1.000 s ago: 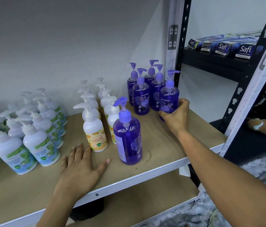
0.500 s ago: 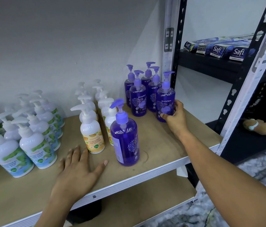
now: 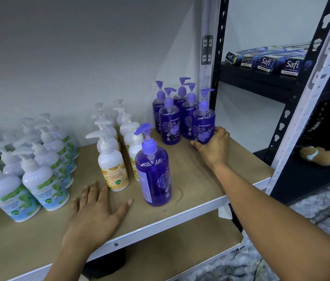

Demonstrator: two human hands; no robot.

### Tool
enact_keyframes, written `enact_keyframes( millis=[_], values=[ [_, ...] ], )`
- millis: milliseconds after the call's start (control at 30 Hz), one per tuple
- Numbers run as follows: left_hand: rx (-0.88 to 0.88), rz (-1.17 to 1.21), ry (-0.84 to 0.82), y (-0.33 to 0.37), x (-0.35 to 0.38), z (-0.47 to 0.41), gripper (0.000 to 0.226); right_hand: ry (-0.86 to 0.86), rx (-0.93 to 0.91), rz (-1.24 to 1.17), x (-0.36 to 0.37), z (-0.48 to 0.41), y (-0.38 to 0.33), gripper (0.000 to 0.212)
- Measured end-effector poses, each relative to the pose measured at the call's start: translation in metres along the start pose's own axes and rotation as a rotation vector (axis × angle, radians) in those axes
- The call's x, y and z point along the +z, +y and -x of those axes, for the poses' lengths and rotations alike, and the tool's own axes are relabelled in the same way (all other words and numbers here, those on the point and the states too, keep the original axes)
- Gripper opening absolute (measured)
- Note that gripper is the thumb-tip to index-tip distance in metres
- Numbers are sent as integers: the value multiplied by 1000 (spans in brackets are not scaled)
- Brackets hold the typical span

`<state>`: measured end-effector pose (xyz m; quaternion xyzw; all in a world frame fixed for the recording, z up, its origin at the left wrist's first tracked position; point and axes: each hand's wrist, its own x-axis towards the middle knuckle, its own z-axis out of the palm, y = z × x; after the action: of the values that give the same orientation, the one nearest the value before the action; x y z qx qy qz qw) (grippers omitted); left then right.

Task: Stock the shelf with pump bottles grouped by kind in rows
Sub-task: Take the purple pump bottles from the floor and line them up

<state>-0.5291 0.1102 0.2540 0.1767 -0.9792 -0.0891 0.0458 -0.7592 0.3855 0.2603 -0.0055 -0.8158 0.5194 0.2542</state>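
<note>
Wooden shelf [image 3: 198,179], pale metal front edge, bottles standing in groups. Far left: white pump bottles with green labels [image 3: 44,179]. Middle: white bottles with orange labels [image 3: 113,167], two rows running back. Far right corner: purple bottles [image 3: 170,122] clustered. One lone purple bottle [image 3: 154,173] upright near the front edge, bare board to its right. Right hand [image 3: 213,146] wrapped round the base of the nearest clustered purple bottle [image 3: 203,124]. Left hand [image 3: 97,211] flat on the board, fingers spread, holding nothing.
</note>
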Motion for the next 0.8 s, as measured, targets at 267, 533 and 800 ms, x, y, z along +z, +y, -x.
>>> enact_keyframes(
  millis=[267, 533, 800],
  values=[
    [0, 7, 4, 1, -1, 1, 102, -14, -1, -85, -4, 0, -1, 81],
    [-5, 6, 1, 2, -3, 1, 102, -132, 1, -179, -11, -9, 5, 73],
    [-3, -4, 9, 2, -2, 0, 103, -257, 1, -241, -22, -14, 13, 71]
  ],
)
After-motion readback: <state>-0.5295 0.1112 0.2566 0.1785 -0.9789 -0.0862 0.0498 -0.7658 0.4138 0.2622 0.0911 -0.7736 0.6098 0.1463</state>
